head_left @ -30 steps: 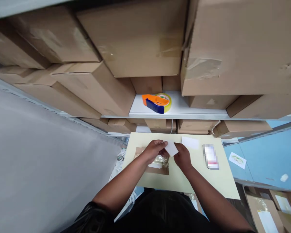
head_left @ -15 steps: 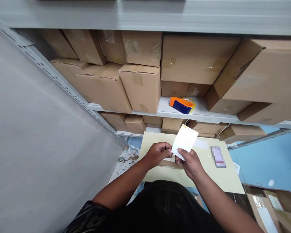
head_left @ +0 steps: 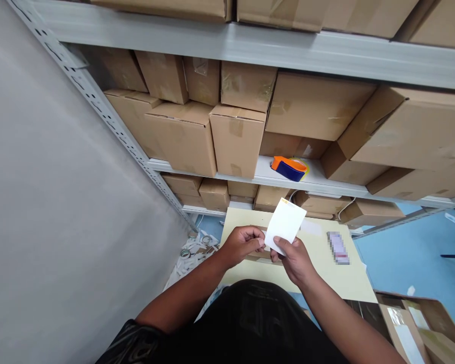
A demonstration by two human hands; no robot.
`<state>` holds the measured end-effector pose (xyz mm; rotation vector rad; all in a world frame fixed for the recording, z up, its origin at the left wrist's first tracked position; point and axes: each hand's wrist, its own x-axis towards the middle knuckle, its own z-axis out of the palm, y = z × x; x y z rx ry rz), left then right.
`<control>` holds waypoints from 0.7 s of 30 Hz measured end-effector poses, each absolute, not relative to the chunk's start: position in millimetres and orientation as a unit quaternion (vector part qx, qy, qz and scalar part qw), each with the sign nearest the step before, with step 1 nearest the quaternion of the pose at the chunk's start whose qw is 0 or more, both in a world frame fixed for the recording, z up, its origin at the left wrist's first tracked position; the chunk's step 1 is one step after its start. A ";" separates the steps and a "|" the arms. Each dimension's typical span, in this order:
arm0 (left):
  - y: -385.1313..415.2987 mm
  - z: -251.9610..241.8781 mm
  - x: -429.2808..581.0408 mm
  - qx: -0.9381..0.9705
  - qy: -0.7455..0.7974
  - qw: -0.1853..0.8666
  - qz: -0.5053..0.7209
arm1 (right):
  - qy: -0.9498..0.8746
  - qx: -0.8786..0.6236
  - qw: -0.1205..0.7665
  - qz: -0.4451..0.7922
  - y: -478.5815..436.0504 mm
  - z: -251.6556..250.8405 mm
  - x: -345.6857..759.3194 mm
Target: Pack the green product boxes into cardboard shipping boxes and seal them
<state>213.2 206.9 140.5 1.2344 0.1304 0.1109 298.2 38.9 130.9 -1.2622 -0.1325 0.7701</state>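
Observation:
A white paper label (head_left: 287, 225) with a small orange mark at its top left corner is held up over the table. My right hand (head_left: 292, 255) grips its lower edge, thumb on the front face. At the label's lower left corner, my left hand (head_left: 246, 245) pinches with thumb and forefinger. Beneath both hands a cardboard box (head_left: 261, 254) lies on the pale yellow table (head_left: 235, 275), mostly hidden by the hands and the label.
A phone-like object, blurred out, (head_left: 338, 247) lies on the table's right side. Shelves ahead hold several cardboard boxes (head_left: 238, 139) and an orange and blue tape dispenser (head_left: 289, 168). Paper scraps (head_left: 191, 255) litter the floor at left. An open carton (head_left: 428, 323) stands at lower right.
The view has tilted up and turned slightly, showing more of the upper shelf. Both hands keep their hold on the label, which has hardly moved relative to them.

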 end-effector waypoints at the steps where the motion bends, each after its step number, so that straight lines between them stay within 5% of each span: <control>1: 205.9 140.9 212.4 0.579 0.063 0.811 0.049 | -0.065 -0.576 0.736 0.348 37.3 131.0 297.7; 21: 163.1 136.3 217.3 0.587 0.067 0.805 0.054 | -0.052 -0.564 0.745 0.353 0.8 133.2 303.5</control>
